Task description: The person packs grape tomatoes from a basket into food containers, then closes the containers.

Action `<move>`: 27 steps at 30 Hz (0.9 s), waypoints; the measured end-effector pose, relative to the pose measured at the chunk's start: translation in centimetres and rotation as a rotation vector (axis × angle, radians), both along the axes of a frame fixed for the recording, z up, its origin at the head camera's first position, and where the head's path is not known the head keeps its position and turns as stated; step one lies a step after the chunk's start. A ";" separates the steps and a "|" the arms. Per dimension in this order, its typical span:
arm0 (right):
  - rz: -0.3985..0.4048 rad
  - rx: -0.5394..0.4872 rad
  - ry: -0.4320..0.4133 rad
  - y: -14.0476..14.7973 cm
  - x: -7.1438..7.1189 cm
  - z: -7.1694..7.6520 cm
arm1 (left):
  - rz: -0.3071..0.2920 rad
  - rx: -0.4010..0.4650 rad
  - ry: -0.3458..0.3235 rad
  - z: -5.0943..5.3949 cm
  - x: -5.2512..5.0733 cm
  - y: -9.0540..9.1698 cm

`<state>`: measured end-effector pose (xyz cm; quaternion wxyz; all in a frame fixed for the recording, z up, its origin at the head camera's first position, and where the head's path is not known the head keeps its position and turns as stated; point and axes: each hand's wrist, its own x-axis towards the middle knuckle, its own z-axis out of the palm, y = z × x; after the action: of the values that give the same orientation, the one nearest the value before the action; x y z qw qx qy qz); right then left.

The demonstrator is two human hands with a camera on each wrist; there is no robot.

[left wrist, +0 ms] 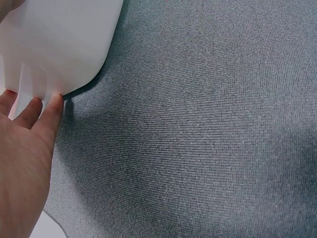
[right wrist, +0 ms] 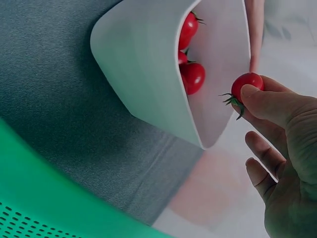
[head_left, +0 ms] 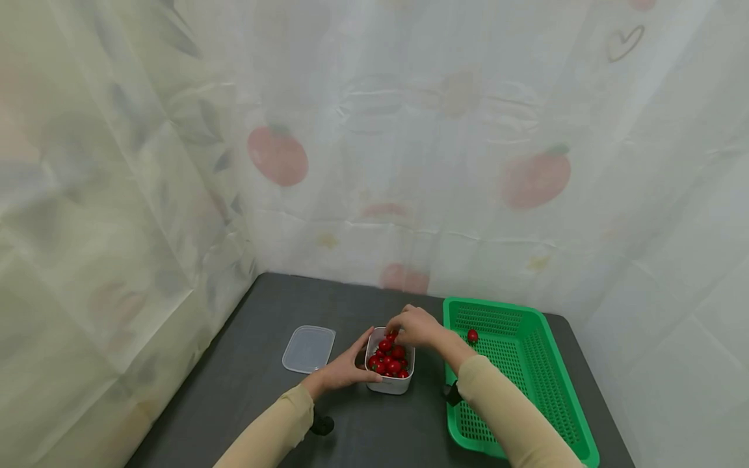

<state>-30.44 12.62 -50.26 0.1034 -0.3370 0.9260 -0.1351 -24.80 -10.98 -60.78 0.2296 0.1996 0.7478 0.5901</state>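
A white square plastic container (head_left: 389, 387) stands on the dark table, with several red cherry tomatoes (head_left: 394, 366) inside. My left hand (head_left: 344, 372) grips it from the left, thumb along the front and fingers at the far side. In the left wrist view, fingertips (left wrist: 55, 101) press against the white wall. Over the container's far right part is my right hand (head_left: 417, 327). Between thumb and forefinger it pinches a cherry tomato (right wrist: 246, 83) with a green stem, seen in the right wrist view beside the rim; the other fingers are loosely bent.
To the right lies a green perforated plastic basket (head_left: 491, 302), with one cherry tomato (head_left: 473, 336) near its far left side. A translucent lid (head_left: 309, 350) lies flat to the left. Printed curtains (head_left: 409, 162) hang behind the table (head_left: 240, 390) and on both sides.
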 end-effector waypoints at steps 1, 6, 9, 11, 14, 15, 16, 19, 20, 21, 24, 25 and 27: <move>-0.002 0.006 -0.002 -0.1 0.1 -0.1 | -0.001 -0.001 0.001 0.1 0.0 0.0; -0.007 0.028 -0.007 -0.3 0.3 -0.4 | -0.002 -0.005 0.012 0.1 0.0 0.0; -0.004 0.031 -0.014 -0.5 0.5 -0.5 | 0.002 -0.010 0.010 0.0 0.0 0.0; 0.000 0.033 -0.013 -0.6 0.5 -0.6 | 0.004 -0.011 0.008 0.0 0.0 0.0; 0.009 0.047 -0.002 -0.8 0.6 -0.7 | 0.005 -0.008 0.011 0.0 0.1 0.0; 0.012 0.052 0.002 -0.8 0.6 -0.8 | 0.005 -0.008 0.011 0.0 0.1 0.0; 0.016 0.059 0.007 -0.8 0.6 -0.8 | 0.005 -0.008 0.012 0.0 0.1 0.0; 0.028 0.065 0.010 -0.9 0.7 -0.8 | 0.007 -0.012 0.011 0.0 0.1 0.0; 0.028 0.068 0.009 -0.9 0.7 -0.8 | 0.008 -0.014 0.011 0.0 0.1 0.0; 0.029 0.069 0.009 -0.9 0.8 -0.8 | 0.009 -0.015 0.009 0.0 0.1 -0.1; 0.031 0.063 0.009 -0.9 0.9 -0.7 | 0.012 -0.017 0.006 0.1 0.2 -0.1; 0.029 0.061 0.007 -0.9 0.9 -0.7 | 0.013 -0.019 0.006 0.1 0.2 -0.1; 0.026 0.049 0.003 -0.9 1.0 -0.6 | 0.016 -0.024 0.008 0.1 0.2 -0.1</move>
<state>-29.45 11.73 -50.85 0.1120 -0.3467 0.9247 -0.1104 -24.58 -11.08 -60.72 0.2242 0.1935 0.7573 0.5821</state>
